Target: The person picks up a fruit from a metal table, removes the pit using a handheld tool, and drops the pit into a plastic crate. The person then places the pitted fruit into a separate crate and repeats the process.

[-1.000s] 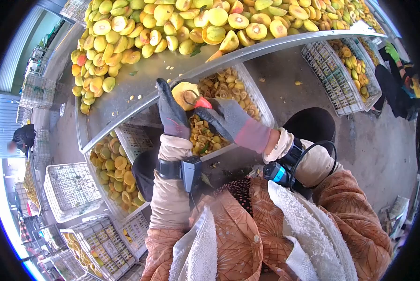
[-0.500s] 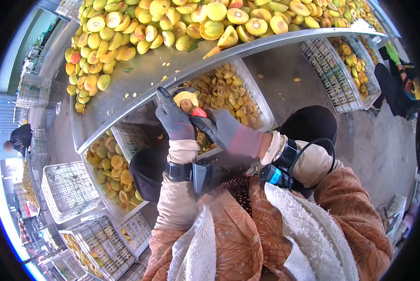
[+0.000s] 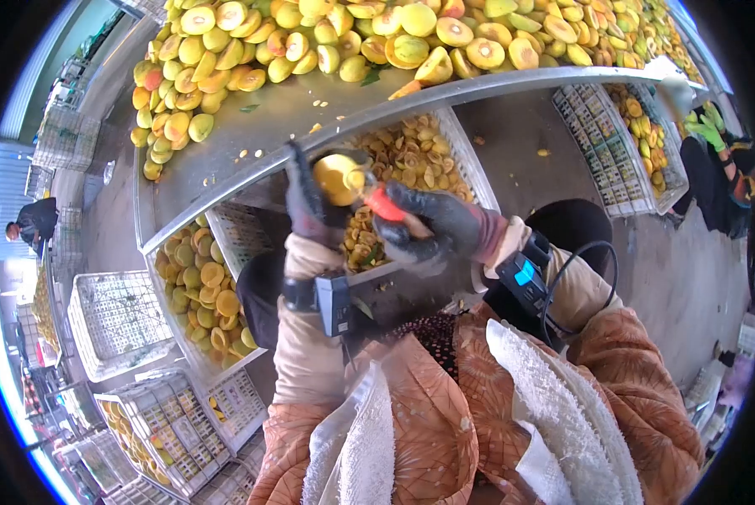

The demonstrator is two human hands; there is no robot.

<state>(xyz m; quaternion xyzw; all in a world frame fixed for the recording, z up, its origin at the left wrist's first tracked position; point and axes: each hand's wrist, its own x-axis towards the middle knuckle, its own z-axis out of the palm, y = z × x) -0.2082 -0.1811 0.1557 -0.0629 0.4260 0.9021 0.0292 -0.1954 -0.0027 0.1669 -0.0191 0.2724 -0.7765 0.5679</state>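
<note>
the left hand (image 3: 312, 202) curls its fingers around a yellow fruit piece (image 3: 333, 178), which sits above the scrap crate (image 3: 473, 162); the right hand (image 3: 445, 225) is closed on a red-handled tool (image 3: 384, 204), its tip too blurred to place exactly. the piece is probably light, firm and slick where cut, so the skin side should give the best hold; the stiff-looking tool suits a grip on its handle. beyond, fruit halves (image 3: 310, 34) heap on the bare metal desk (image 3: 268, 126), over a grey floor (image 3: 664, 269).
</note>
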